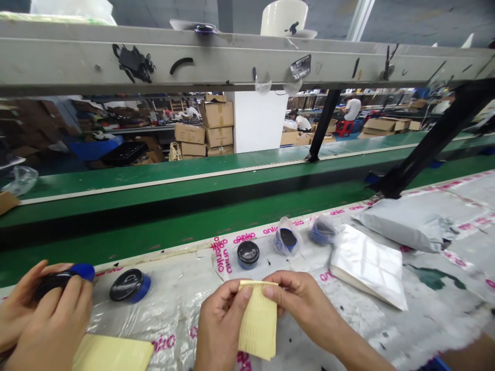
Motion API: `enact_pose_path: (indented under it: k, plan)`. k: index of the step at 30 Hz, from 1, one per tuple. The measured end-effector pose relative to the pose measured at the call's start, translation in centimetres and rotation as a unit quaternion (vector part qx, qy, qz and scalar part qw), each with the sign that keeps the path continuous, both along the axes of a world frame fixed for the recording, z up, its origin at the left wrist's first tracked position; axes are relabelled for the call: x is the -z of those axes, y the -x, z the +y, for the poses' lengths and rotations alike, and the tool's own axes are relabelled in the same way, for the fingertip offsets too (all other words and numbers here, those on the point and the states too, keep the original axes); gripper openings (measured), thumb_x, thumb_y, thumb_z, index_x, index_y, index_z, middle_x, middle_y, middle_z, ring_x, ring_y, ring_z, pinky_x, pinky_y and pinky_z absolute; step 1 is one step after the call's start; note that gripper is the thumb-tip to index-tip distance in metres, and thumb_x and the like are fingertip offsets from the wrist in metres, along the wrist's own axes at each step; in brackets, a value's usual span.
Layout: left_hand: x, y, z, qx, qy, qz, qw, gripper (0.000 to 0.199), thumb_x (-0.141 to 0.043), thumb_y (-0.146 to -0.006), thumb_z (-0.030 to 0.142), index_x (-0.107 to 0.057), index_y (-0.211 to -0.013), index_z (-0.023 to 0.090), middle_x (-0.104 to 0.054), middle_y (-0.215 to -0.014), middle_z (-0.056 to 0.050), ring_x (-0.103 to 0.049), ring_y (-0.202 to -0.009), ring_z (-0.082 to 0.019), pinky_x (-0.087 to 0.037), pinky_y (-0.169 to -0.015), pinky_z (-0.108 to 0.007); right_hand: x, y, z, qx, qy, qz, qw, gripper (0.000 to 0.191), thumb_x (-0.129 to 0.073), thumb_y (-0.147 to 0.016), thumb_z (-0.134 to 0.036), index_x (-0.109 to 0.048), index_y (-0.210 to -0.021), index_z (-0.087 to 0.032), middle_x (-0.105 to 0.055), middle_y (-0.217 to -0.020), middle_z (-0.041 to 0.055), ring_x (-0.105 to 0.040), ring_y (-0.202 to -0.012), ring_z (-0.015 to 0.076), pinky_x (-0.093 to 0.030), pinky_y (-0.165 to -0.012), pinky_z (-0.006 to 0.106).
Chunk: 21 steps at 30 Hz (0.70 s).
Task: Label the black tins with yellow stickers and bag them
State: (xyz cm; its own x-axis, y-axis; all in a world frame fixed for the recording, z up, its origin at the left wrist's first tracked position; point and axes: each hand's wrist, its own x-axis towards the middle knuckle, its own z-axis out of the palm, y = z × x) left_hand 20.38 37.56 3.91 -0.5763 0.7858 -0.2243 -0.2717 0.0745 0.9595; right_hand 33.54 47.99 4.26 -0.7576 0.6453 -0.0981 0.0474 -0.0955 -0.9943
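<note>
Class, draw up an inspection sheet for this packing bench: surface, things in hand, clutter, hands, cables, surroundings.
Surface: white plastic sheeting with pink printed lettering, ink-spotted.
Things: yellow sheet; black-lidded blue jar nearby; two jars in clear bags.
Clutter: grey mailer bag; silvery pouch; second yellow sheet.
Hands: left hand and right hand pinch the yellow sheet's top edge; a co-worker's hands hold another jar.
Cables: nothing seen.
Surroundings: green conveyor belt; cardboard boxes; distant workers.
</note>
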Motion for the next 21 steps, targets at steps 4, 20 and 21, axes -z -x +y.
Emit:
enact_pose_path:
  k: [4,20,21]
  plan:
    - [-0.06,-0.49,-0.03,0.004,-0.004,0.02,1.0,0.047,-0.073,-0.078,0.061,-0.068,-0.084,0.015,-0.067,-0.068,-0.002,-0.057,-0.06,-0.013,-0.045,-0.054,-0.02,0.08,0.09,-0.13,-0.004,-0.005,0.0,1.0,0.048,-0.066,-0.089,-0.062,-0.071,-0.08,-0.015,-0.062,-0.068,0.002,-0.057,-0.063,0.0144,-0.045,-0.058,0.024]
    - [-0.18,-0.33,0.05,-0.006,-0.011,-0.011,1.0,0.045,-0.08,-0.072,0.058,-0.068,-0.085,0.016,-0.067,-0.068,-0.001,-0.059,-0.063,-0.015,-0.046,-0.057,-0.021,-0.21,-0.36,-0.01,-0.02,-0.08,-0.017,0.996,0.046,-0.059,-0.096,-0.057,-0.063,-0.075,-0.016,-0.057,-0.071,0.0006,-0.052,-0.066,0.0139,-0.04,-0.059,0.024]
    - [-0.19,-0.32,0.07,-0.005,-0.012,-0.01,1.0,0.044,-0.08,-0.072,0.056,-0.068,-0.085,0.016,-0.067,-0.069,-0.001,-0.06,-0.063,-0.015,-0.047,-0.058,-0.021,-0.18,-0.33,-0.03,-0.011,-0.07,-0.012,0.997,0.041,-0.063,-0.094,-0.055,-0.067,-0.082,-0.016,-0.061,-0.076,0.0017,-0.054,-0.069,0.0149,-0.042,-0.062,0.025]
